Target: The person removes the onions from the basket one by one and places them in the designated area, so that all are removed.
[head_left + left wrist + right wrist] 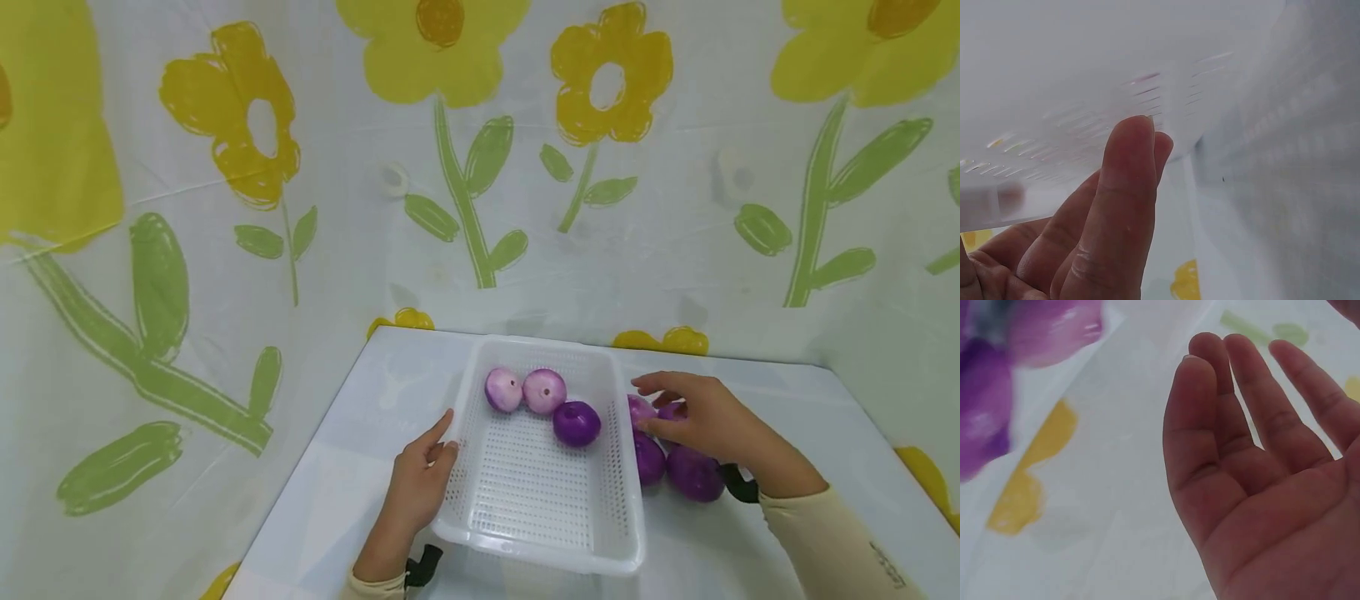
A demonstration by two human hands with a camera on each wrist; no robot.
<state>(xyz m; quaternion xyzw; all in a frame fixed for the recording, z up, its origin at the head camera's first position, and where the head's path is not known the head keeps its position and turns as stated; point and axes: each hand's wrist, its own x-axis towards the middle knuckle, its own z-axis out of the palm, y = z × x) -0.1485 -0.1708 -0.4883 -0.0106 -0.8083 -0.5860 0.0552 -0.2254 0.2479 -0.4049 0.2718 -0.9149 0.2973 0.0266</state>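
Note:
A white perforated plastic basket point(540, 487) stands on the table, with three onions inside. Two of them, a pale one point(503, 390) and another pale one point(544, 391), show their ends; the third is a dark purple onion point(577, 424). My left hand point(422, 479) is at the basket's left wall, fingertips against it; the left wrist view shows the fingers point(1125, 181) close to the slotted wall. To the right of the basket, my right hand point(705, 417) hovers over a group of several purple onions point(695, 473), partly hiding them. Its palm point(1291, 531) holds nothing.
The white table point(360, 408) has its far edge against a flower-printed cloth point(337, 275), which also rises along the left and right sides. In the right wrist view, blurred onions point(985, 406) appear at the upper left.

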